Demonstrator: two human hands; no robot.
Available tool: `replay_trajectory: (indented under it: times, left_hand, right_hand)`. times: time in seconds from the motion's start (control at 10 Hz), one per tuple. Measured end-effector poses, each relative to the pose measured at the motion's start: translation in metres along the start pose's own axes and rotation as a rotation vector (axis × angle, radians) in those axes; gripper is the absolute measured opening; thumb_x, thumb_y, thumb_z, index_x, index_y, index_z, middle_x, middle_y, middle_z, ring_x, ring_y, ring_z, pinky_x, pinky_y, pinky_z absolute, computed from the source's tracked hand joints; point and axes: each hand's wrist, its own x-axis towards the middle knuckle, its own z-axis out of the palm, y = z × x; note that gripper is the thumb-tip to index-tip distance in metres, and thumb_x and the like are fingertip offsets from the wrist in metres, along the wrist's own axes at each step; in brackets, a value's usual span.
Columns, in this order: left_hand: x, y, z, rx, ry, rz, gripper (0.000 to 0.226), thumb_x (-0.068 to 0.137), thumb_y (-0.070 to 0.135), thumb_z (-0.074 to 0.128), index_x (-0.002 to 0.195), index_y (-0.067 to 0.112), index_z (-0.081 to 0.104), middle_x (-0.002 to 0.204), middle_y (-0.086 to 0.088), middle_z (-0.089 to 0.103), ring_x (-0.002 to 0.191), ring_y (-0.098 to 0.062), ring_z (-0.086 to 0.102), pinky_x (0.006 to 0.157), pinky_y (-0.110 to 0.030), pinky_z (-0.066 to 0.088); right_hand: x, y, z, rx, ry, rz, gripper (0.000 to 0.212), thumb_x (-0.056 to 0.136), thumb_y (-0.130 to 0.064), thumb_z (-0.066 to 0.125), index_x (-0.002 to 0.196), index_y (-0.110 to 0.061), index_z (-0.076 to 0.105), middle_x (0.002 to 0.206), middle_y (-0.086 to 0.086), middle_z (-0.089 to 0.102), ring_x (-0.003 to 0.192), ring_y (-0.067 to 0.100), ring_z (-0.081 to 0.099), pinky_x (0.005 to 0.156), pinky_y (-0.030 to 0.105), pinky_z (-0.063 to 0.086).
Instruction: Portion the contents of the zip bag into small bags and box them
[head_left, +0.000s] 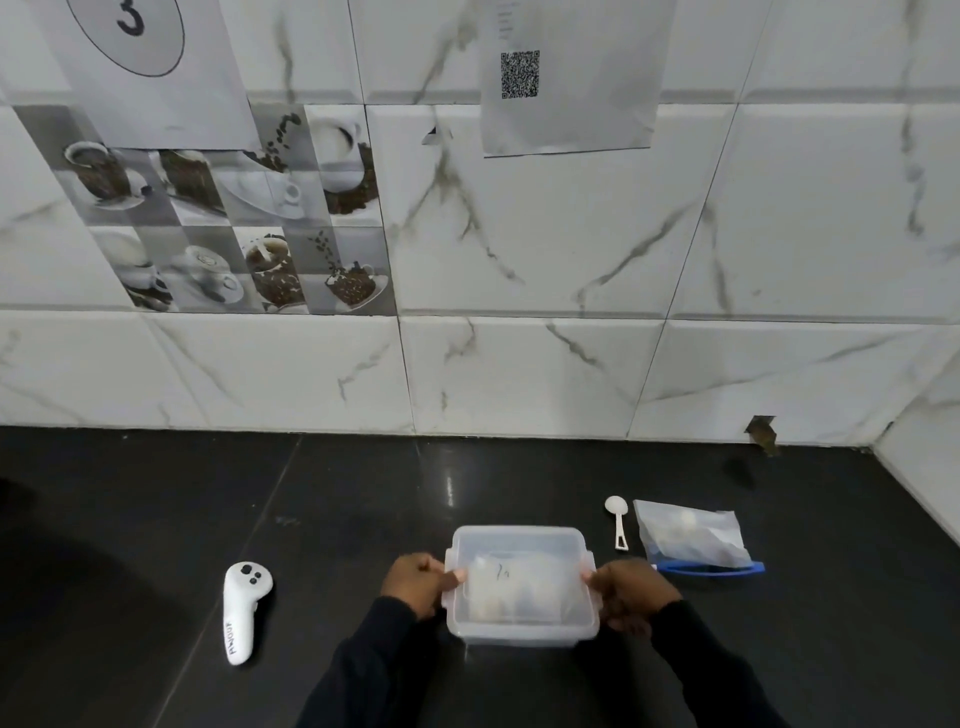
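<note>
**Box gripped at both sides, small bags inside**

Head view. A translucent plastic box (521, 631) sits on the black counter (363, 519), front centre. Its lid appears to be on. Pale small bags (511, 584) show through it, one with dark pen marks.

Grip: the left hand (418, 577) holds the box's left side, thumb over the top rim. The right hand (631, 592) holds the right side, fingers curled at the side clip. The hands are apart with the box between them. Both arms wear dark sleeves.

The zip bag (693, 540) lies flat to the right of the box, not touching it. Its blue zip strip is on the near edge and there is something pale inside. A white scoop (617, 519) lies between box and zip bag, bowl toward the wall. A white controller (244, 608) lies well left of the box.

Behind: marble-pattern tiled wall (519, 374) with a QR-code sheet (566, 104) and a sheet marked 3 (140, 62)
</note>
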Motion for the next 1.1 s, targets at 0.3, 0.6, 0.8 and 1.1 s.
replay_trajectory:
  times: [0.3,0.6,0.8,1.1]
  left_hand:
    - [-0.008,-0.010,-0.007,-0.079,-0.152,-0.146,0.032,0.072,0.025,0.087,0.080,0.003,0.066,0.063,-0.008,0.065,0.056,-0.018,0.057,0.053,-0.028,0.051]
    - [-0.015,0.015,0.016,0.598,0.228,0.105,0.022,0.079,0.031,0.069,0.072,0.012,0.061,0.081,-0.005,0.068,0.075,-0.024,0.066,0.070,-0.034,0.055]
    - [-0.012,0.030,0.025,0.652,0.276,0.177,0.017,0.084,0.023,0.062,0.071,0.017,0.053,0.087,-0.007,0.066,0.085,-0.030,0.065,0.068,-0.030,0.044]
    - [-0.011,0.018,0.015,0.635,0.306,0.347,0.046,0.084,0.060,0.061,0.099,0.017,0.065,0.095,0.002,0.059,0.084,-0.015,0.058,0.074,-0.030,0.048]
  right_hand:
    - [-0.007,0.022,0.002,0.358,0.002,0.032,0.011,0.085,-0.004,0.070,0.095,0.000,0.073,0.092,0.018,0.075,0.084,0.032,0.072,0.077,0.044,0.060]
    - [0.007,0.002,0.022,-0.248,0.388,-0.090,0.021,0.086,-0.025,0.069,0.070,-0.011,0.070,0.069,0.004,0.068,0.069,0.016,0.067,0.077,0.033,0.058]
    - [0.015,-0.018,0.026,-0.359,0.510,-0.141,0.014,0.090,-0.023,0.061,0.084,-0.011,0.065,0.084,0.005,0.067,0.081,0.021,0.066,0.079,0.034,0.057]
    - [0.004,-0.014,0.019,-0.407,0.480,-0.288,0.037,0.090,-0.055,0.056,0.097,-0.020,0.063,0.100,0.000,0.063,0.102,0.020,0.061,0.091,0.034,0.052]
